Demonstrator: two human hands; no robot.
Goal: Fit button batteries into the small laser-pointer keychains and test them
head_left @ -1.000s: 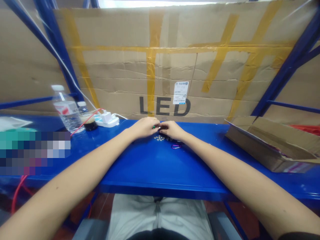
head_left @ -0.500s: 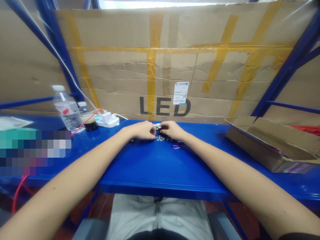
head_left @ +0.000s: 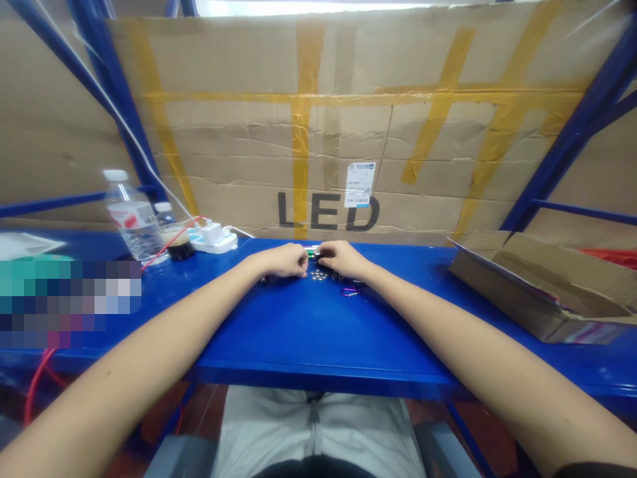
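Observation:
My left hand (head_left: 290,260) rests on the blue table (head_left: 308,338) at its far middle, fingers curled and pressed together; whatever they hold, if anything, is hidden. Facing it, my right hand (head_left: 343,259) pinches a small dark piece with a shiny round end (head_left: 317,253). Between and just in front of the hands lies a cluster of small round silvery pieces (head_left: 318,274). A purple metallic loop, like a carabiner (head_left: 350,291), lies below my right hand. Behind the fingertips a bit of a green object (head_left: 311,252) shows. More small dark pieces sit partly under both hands.
An open cardboard box (head_left: 527,299) stands at the right. On the left are a water bottle (head_left: 132,219), a small bottle of dark liquid (head_left: 178,242), a white power strip (head_left: 213,239) and a red cable (head_left: 169,244). A big cardboard panel (head_left: 239,153) closes off the back.
My left hand has drawn slightly left, its fingertips curling in a little more. My right hand stays in place with the small dark piece.

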